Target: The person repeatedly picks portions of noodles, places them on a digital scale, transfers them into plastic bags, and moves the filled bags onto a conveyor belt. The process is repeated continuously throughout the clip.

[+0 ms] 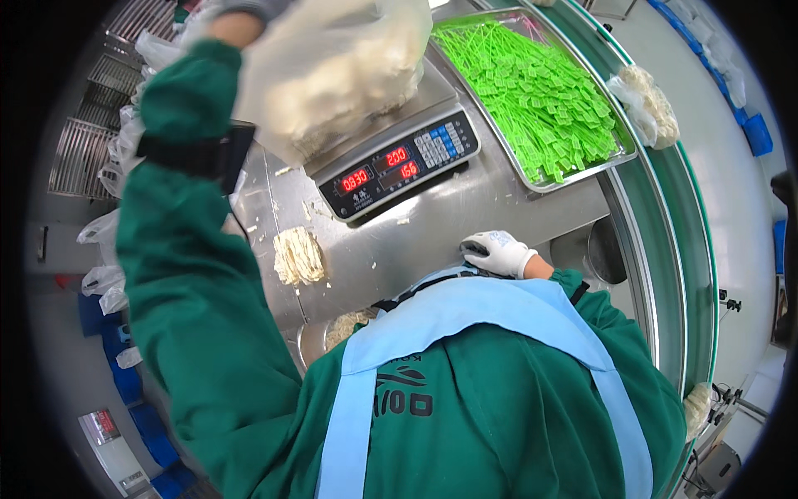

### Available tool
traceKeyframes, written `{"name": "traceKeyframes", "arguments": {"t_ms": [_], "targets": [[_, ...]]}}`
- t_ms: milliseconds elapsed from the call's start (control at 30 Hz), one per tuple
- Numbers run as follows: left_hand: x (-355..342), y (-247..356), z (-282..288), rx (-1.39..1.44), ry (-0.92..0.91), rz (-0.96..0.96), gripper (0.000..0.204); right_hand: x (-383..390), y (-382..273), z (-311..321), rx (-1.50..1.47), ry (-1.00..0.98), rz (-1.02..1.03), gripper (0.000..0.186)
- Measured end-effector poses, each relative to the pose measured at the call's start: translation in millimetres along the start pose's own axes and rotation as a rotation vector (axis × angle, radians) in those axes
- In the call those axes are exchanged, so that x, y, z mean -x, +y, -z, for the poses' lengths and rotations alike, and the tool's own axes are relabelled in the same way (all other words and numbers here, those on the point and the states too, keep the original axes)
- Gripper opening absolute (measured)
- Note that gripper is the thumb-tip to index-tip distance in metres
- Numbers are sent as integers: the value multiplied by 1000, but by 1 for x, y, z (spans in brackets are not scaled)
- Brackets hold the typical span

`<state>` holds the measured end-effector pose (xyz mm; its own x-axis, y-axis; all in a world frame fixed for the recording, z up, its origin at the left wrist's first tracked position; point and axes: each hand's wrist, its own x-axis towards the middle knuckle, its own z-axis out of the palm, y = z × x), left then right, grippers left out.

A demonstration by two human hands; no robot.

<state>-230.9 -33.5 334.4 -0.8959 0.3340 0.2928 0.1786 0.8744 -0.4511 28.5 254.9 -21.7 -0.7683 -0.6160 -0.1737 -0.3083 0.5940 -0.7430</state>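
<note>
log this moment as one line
left hand: raised by bag | right hand: near table edge | scale: below bag | tray: green strips

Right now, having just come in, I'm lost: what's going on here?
The left hand is up beside a bag of pale pieces over a scale; whether it grips the bag is unclear. The right hand is near the edge of the steel table. A pale bundle lies on the table, and a tray of green strips sits right of the scale.
</note>
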Motion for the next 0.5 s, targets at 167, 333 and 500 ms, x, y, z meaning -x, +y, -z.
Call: {"name": "traceKeyframes", "arguments": {"t_ms": [167, 333, 500], "targets": [[2, 88, -144, 412, -203, -354, 62, 4, 4, 1, -47, 9, -83, 35], [13, 124, -177, 511, -344, 12, 35, 6, 6, 5, -35, -16, -90, 37], [54, 64, -62, 1014, 206, 127, 20, 6, 14, 7, -83, 31, -112, 37]]}}
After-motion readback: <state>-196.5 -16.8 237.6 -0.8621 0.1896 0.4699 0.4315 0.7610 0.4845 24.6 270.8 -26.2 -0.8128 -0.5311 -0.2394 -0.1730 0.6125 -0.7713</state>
